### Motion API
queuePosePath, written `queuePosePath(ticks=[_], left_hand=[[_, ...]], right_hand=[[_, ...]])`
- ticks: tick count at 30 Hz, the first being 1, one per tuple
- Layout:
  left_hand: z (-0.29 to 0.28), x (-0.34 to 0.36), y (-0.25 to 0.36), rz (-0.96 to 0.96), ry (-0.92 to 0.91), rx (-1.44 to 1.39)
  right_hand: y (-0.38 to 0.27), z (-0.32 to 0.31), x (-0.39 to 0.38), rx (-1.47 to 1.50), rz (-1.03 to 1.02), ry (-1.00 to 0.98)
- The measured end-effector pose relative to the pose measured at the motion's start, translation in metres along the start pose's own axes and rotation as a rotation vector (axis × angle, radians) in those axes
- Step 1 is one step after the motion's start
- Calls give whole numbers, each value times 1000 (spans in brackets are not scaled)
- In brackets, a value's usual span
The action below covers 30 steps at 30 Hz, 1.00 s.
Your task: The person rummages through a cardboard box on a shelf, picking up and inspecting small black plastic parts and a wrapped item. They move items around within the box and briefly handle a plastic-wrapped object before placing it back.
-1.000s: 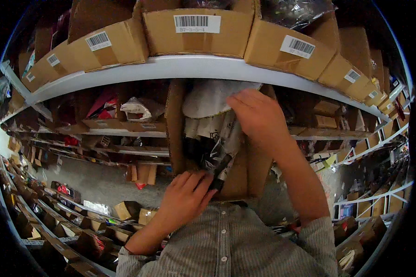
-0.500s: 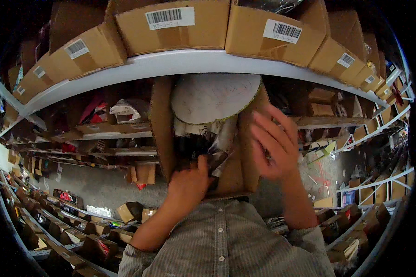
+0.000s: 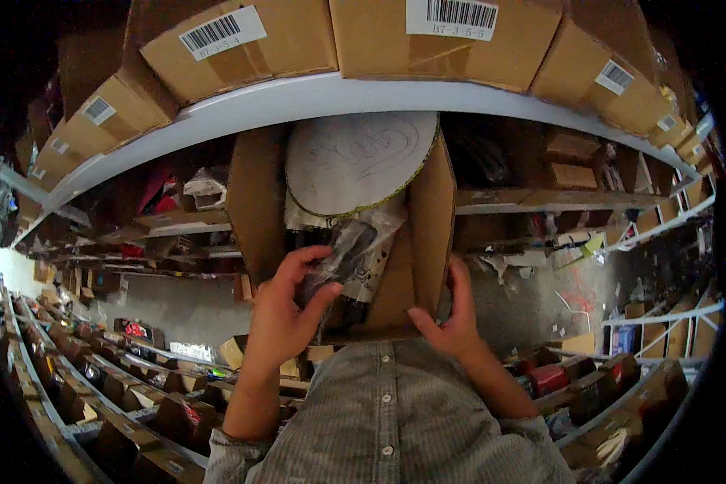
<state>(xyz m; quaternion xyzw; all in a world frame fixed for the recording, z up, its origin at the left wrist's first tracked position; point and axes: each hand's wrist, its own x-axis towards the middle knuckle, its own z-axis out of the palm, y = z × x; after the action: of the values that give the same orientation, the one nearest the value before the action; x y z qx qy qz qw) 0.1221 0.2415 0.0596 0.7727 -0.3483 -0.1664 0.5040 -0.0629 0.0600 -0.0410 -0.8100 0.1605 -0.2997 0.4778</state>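
Observation:
My left hand (image 3: 285, 310) is closed around a dark object in a clear plastic bag (image 3: 352, 248), thumb on one side and fingers on the other. The bag is over the open cardboard box (image 3: 429, 234), which is pulled partway out from a shelf. With its thumb over the near rim and fingers along the outer right wall, my right hand (image 3: 452, 321) grips the box. A round white disc (image 3: 361, 161) with a yellow-green rim and faint line drawing leans in the far part of the box. Patterned wrapping and dark items lie below it, partly hidden.
A white shelf beam (image 3: 379, 90) runs across above the box, with labelled cardboard bins (image 3: 452, 50) on it. Lower shelves hold more bins on both sides, including a white plastic-wrapped bundle (image 3: 206, 185). Racks of bins (image 3: 165, 436) stand behind me, beyond a grey floor (image 3: 169, 298).
My left hand has lifted the bagged dark object up out of the box. My right hand has come down from beside the disc onto the box's near right corner.

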Motion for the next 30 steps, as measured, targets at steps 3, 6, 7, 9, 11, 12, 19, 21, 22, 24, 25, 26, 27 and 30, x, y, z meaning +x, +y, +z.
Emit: queuePosePath(ticks=[3, 6, 7, 9, 11, 12, 19, 21, 22, 24, 25, 26, 27, 30], left_hand=[[3, -1, -6, -77, -25, -53], [2, -10, -2, -53, 25, 9], [-1, -15, 16, -71, 20, 53], [-3, -25, 28, -138, 68, 142], [-12, -30, 27, -99, -2, 332], [-14, -33, 28, -80, -37, 427], [27, -59, 28, -210, 122, -291], [49, -63, 39, -171, 58, -358], [58, -62, 43, -149, 28, -392], [71, -54, 45, 117, -163, -80], [75, -51, 45, 246, -256, 81], [78, -48, 47, 271, -259, 81], [80, -46, 50, 296, -262, 81], [66, -41, 36, 333, -69, 135]], right_hand=[[-1, -11, 3, -53, -98, -42], [2, -25, 8, -58, -163, -78], [3, -30, 6, -50, -163, -89], [12, -38, 6, -12, -185, -108], [15, -42, 6, 22, -172, -138], [12, -44, 6, 38, -149, -159], [16, -59, -5, -38, -624, -261], [-6, -68, 4, 117, -373, -539], [-13, -68, 8, 189, -243, -677], [-20, -61, 13, 336, -169, -598], [-20, -60, 15, 385, -165, -561], [-19, -59, 16, 432, -161, -525], [-13, -57, 16, 456, -190, -492], [-12, -61, 14, 626, -3, -416]])
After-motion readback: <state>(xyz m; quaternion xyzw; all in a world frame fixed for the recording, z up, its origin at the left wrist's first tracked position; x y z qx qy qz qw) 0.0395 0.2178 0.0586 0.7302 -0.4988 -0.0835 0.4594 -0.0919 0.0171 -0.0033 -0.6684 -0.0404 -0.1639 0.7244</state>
